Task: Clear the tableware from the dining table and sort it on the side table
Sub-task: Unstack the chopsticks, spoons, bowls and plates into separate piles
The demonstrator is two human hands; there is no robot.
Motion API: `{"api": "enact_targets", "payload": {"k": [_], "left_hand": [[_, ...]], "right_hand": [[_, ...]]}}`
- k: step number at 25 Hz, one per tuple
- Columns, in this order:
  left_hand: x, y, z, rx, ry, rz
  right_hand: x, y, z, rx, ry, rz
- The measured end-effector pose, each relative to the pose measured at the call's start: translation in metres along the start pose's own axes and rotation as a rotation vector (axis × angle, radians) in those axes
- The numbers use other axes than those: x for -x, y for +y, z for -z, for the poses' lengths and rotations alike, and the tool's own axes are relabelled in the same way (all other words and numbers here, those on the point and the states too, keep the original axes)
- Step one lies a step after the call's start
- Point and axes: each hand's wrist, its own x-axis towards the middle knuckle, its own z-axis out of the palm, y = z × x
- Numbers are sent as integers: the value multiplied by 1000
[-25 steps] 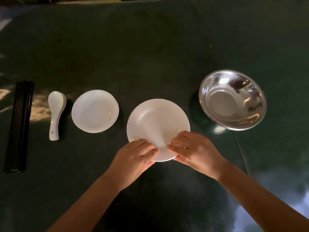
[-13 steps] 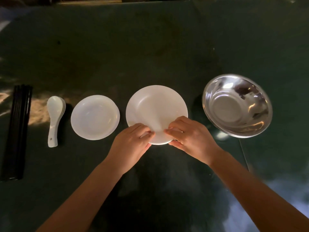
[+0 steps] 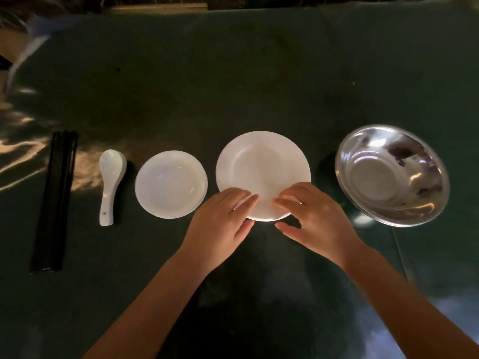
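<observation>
Now both hands [image 3: 267, 216] @ plate [image 3: 261, 161] edge

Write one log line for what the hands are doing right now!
left hand: fingers on white plate near rim | right hand: same | plate: on table between small dish and steel bowl

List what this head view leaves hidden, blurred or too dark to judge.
- Near rim of the large white round plate: covered by the left hand and right hand, so their grip on it is unclear.
- Black chopsticks: bundled and dark; their number is unreadable.
- White ceramic soup spoon: one or several stacked, cannot tell.
- Top left corner: motion blurred.
- Shiny steel bowl: dark patches inside, reflections or residue, undecidable.
</observation>
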Motion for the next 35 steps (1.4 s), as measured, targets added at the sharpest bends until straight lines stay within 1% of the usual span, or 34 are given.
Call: {"api": "enact_targets", "payload": {"k": [1, 3, 4, 5, 6, 7, 9, 10, 11, 13, 15, 21, 23, 26, 28, 29, 30, 31, 32, 33, 34, 35], "left_hand": [[9, -2, 9, 86, 104, 147], [32, -11, 32, 317, 396, 605], [42, -20, 43, 413, 528, 818], [50, -32, 51, 477, 584, 987], [57, -46, 57, 535, 563, 1104], [59, -59, 61, 618, 485, 1179], [51, -81, 63, 825, 314, 1267], [45, -88, 63, 883, 242, 1292], [40, -92, 63, 904, 186, 1305], [34, -97, 62, 915, 145, 1325], [35, -100, 59, 920, 151, 1306], [40, -107, 65, 911, 183, 1140], [42, -110, 67, 897, 210, 1117], [42, -115, 71, 921, 219, 1102], [44, -118, 72, 929, 176, 1084], [48, -119, 75, 912, 156, 1055], [55, -120, 79, 827, 156, 1004], [67, -123, 82, 664, 191, 931], [82, -126, 85, 477, 233, 849], [96, -128, 88, 294, 243, 770], [109, -130, 88, 153, 219, 717], [119, -131, 86, 59, 174, 688]], "right_hand": [[-2, -12, 3, -119, 42, -129], [-12, -45, 9, -459, 126, -464], [-21, -62, 8, -600, 134, -596], [-33, -78, 4, -674, 100, -686], [-46, -93, -1, -691, 41, -727], [-58, -104, -6, -697, -13, -735], [-79, -117, -16, -680, -89, -762], [-87, -119, -22, -664, -118, -783], [-92, -121, -28, -648, -144, -798], [-97, -124, -38, -605, -163, -806], [-97, -126, -41, -594, -127, -819], [-100, -134, -43, -757, -27, -923], [-104, -139, -45, -823, -22, -939], [-112, -142, -45, -824, -18, -951], [-114, -142, -43, -799, -58, -952], [-113, -142, -41, -745, -77, -960], [-112, -142, -36, -639, -57, -965], [-114, -143, -31, -499, 8, -943], [-119, -143, -25, -360, 94, -876], [-130, -145, -19, -274, 161, -772], [-146, -146, -15, -247, 175, -651], [-166, -148, -14, -254, 132, -536]]}}
